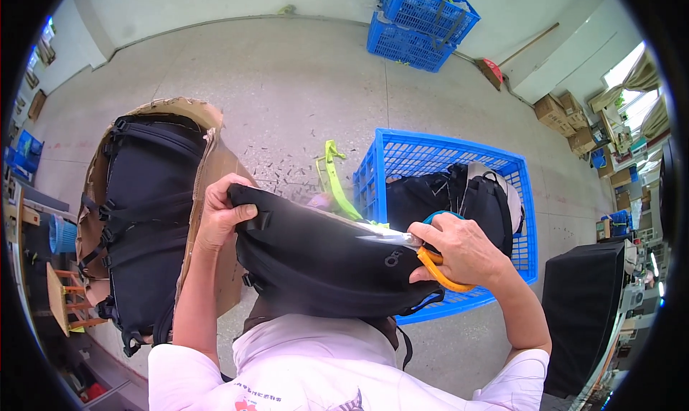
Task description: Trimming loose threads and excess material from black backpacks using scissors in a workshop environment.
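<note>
Across my lap lies a black fabric bag (323, 257) with a small grey emblem, a strap and buckles. My left hand (219, 214) grips its upper left corner, with thumb and fingers pinched on the cloth. In my right hand (459, 249) is a pair of scissors (441, 273) with an orange handle loop. Their silvery blades point left along the bag's upper right edge, slightly blurred; whether they touch the cloth I cannot tell. Part of a teal loop shows behind my right fingers.
At left stands an open cardboard box (208, 167) packed with black bags (154, 189). A blue plastic crate (530, 217) on the right holds more black bags. Yellow-green strips (334, 178) and dark scraps lie ahead. Blue crates (409, 41) and a red dustpan (490, 72) stand farther off.
</note>
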Demonstrator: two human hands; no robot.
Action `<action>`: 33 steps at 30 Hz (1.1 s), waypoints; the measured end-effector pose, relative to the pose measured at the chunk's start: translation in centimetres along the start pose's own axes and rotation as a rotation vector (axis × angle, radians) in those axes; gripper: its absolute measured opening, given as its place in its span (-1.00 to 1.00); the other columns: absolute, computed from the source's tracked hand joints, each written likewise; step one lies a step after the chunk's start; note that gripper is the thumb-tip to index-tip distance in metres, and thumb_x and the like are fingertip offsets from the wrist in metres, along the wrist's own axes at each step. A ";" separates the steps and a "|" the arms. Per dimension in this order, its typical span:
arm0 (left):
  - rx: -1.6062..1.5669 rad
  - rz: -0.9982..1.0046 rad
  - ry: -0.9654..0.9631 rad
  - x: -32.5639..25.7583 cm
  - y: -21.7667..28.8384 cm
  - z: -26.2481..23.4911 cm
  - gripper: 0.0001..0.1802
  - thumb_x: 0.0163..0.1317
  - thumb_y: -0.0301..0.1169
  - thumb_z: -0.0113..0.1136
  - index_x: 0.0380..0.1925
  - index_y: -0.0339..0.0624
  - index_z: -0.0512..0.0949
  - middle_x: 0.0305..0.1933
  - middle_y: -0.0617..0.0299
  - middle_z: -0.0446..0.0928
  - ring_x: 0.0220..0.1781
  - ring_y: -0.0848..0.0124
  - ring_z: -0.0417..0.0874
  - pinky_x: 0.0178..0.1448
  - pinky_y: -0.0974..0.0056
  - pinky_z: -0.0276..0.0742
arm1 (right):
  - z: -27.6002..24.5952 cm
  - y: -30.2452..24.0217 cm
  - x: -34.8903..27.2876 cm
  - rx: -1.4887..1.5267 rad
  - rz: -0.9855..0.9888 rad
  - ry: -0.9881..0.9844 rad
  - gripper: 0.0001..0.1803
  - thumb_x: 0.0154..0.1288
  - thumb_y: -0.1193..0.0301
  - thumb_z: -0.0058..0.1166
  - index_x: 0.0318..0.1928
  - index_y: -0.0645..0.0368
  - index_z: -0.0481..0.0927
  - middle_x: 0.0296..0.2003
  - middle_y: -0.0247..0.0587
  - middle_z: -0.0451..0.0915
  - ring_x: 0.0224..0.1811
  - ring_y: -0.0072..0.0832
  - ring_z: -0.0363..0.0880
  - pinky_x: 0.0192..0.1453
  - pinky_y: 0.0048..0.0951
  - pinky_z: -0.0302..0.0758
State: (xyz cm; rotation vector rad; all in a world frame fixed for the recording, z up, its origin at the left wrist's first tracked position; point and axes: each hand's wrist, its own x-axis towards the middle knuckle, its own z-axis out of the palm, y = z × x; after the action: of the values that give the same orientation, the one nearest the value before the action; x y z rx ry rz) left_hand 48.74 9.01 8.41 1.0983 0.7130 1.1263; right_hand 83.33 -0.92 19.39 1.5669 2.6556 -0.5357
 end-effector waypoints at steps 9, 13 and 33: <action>-0.022 0.044 0.026 -0.8 -0.4 -0.5 -0.65 -0.18 -0.65 0.40 -0.34 -0.22 0.50 -0.38 0.30 0.56 -0.32 0.54 0.56 -0.17 0.46 0.48 | 0.5 0.1 0.1 -0.035 -0.051 0.042 -0.47 0.10 -0.09 0.11 -0.28 0.15 0.46 -0.59 -0.21 0.44 -0.54 -0.40 0.44 -0.51 -0.42 0.38; -0.027 0.049 0.018 -1.1 -0.6 -0.8 -0.65 -0.17 -0.66 0.39 -0.34 -0.22 0.50 -0.37 0.28 0.57 -0.31 0.52 0.57 -0.16 0.44 0.50 | 1.3 0.4 0.2 -0.002 -0.096 0.073 -0.54 0.11 -0.03 0.13 -0.36 0.13 0.42 -0.64 -0.24 0.43 -0.61 -0.41 0.44 -0.57 -0.46 0.38; -0.013 0.079 0.001 -2.1 -0.3 -0.7 -0.64 -0.20 -0.64 0.41 -0.35 -0.23 0.51 -0.37 0.23 0.57 -0.28 0.47 0.58 -0.12 0.40 0.49 | 1.1 -1.0 0.8 0.043 -0.095 0.020 -0.46 0.09 -0.10 0.11 -0.24 0.15 0.50 -0.59 -0.20 0.47 -0.56 -0.40 0.48 -0.54 -0.46 0.40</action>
State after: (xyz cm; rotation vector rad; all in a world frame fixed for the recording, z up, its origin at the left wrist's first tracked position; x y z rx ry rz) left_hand 47.54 7.23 7.75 1.1234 0.6670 1.1966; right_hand 81.86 -1.00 18.47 1.4699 2.7628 -0.5870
